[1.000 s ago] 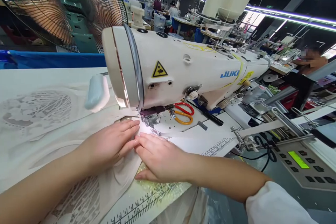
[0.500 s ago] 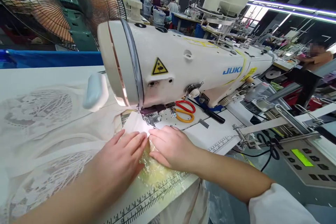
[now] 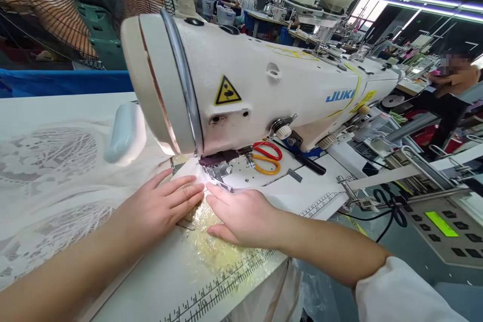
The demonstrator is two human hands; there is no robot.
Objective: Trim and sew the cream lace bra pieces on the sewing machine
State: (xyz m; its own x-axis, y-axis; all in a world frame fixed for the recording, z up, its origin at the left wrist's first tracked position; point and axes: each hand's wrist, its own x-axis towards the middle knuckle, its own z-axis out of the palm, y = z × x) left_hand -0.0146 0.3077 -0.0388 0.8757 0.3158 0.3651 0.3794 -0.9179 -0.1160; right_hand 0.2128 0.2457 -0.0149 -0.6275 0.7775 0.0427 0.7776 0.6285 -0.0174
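White lace-patterned fabric (image 3: pixel 60 188) is spread over the table at left and reaches the needle area of a JUKI sewing machine (image 3: pixel 245 85). My left hand (image 3: pixel 166 204) lies on this fabric just in front of the presser foot (image 3: pixel 215 171), palm down with its fingers stretched and a little apart. Close beside it, my right hand (image 3: pixel 241 216) rests flat, its index fingertip near the fabric edge and its thumb on yellowish clear film (image 3: pixel 211 241) over the table. The fabric under both hands is partly hidden.
Red-and-orange-handled scissors (image 3: pixel 267 158) and a black-handled tool (image 3: pixel 311 163) lie under the machine arm. A pale blue rounded object (image 3: pixel 123 133) sits left of the machine head. At right are a metal tape guide (image 3: pixel 358 193) and control panel (image 3: pixel 441 226). A fan (image 3: pixel 90 15) stands behind.
The fabric has shifted left and away from the table's front, uncovering more film and ruler. My left hand went back toward me, then forward beside the foot. My right hand has moved slightly right.
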